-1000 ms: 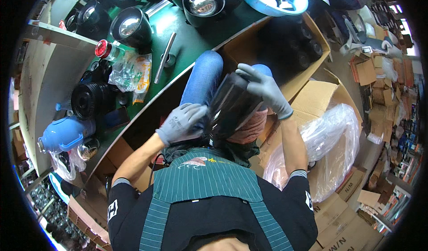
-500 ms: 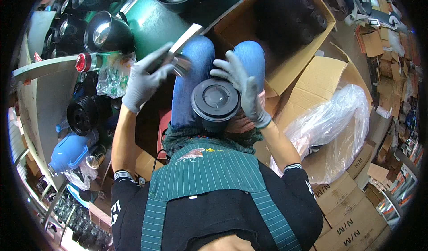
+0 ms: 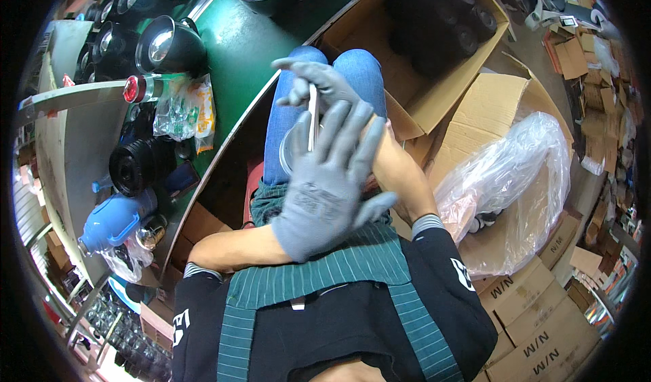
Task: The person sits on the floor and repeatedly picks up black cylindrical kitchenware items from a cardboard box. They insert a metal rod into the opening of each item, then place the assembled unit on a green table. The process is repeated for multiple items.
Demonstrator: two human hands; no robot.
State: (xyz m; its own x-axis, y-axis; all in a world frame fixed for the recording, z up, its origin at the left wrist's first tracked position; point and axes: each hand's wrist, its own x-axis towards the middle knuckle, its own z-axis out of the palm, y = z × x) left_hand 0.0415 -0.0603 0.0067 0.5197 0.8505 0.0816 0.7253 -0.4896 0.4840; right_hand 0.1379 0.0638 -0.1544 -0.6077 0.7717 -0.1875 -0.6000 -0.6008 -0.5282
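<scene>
My left hand (image 3: 322, 185), in a grey work glove, is spread flat across my lap, with fingers apart and nothing visibly held. Just beyond it my right hand (image 3: 322, 84), gloved alike, is partly curled, its index finger stretched out to the left. A narrow pale strip (image 3: 312, 119) stands edge-on below the curled fingers of the right hand, apparently gripped there; its kind does not show. Behind the left hand, between my knees, sits a round black lidded container (image 3: 287, 153). Only its left rim shows now.
Black pots (image 3: 169, 45) with shiny insides stand on the green table (image 3: 244, 50). An open carton (image 3: 447, 104) holds dark round things at the right, beside clear plastic wrap (image 3: 515, 172). A blue jug (image 3: 112, 225) and stacked black round parts (image 3: 135, 168) lie left.
My left hand has swung right and back over the lap, no longer holding the strip. My right hand has moved left and forward to the strip. The black container has become mostly hidden.
</scene>
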